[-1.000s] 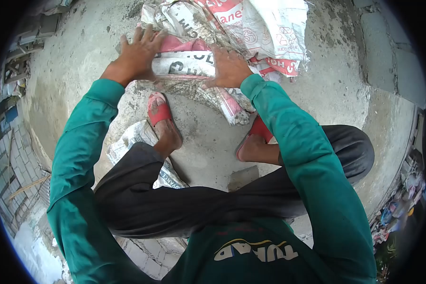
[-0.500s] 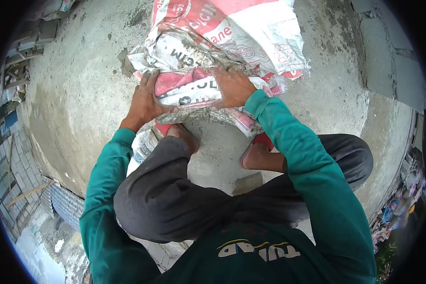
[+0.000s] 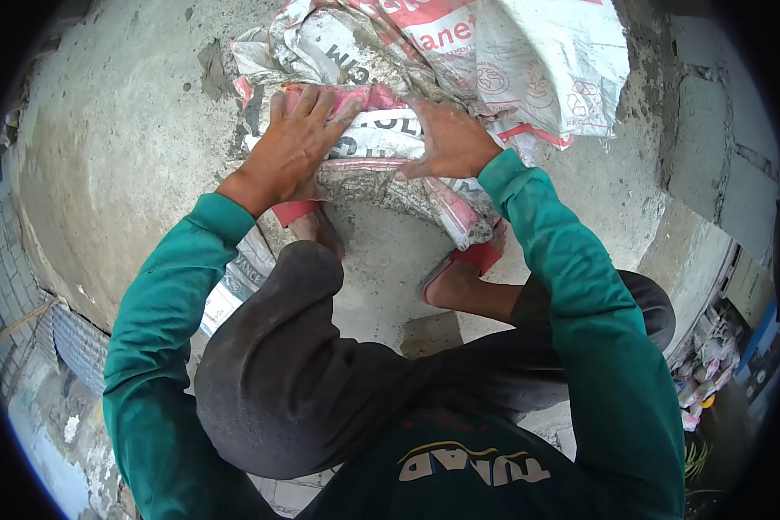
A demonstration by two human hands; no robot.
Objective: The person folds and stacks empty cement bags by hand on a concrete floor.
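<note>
A dirty white-and-red cement sack [image 3: 377,140] lies folded in a thick band on the concrete in front of my feet. My left hand [image 3: 296,146] grips the left part of the fold, fingers over its top and thumb toward the near edge. On the right part, my right hand [image 3: 455,143] clasps the same fold, with its thumb at the near edge. Grey, cement-caked fabric hangs below the band. Beyond it, a wide printed sack section [image 3: 529,61] spreads to the upper right.
My feet in red slippers [image 3: 477,257] are planted on either side, just behind the fold. Another printed sack [image 3: 241,276] lies by my left knee. A concrete block wall [image 3: 702,130] borders the right, and corrugated metal sheet [image 3: 78,351] is at lower left.
My left hand has shifted inward along the fold, and its back now faces up more. My right hand keeps its hold. The whole view has tilted slightly.
</note>
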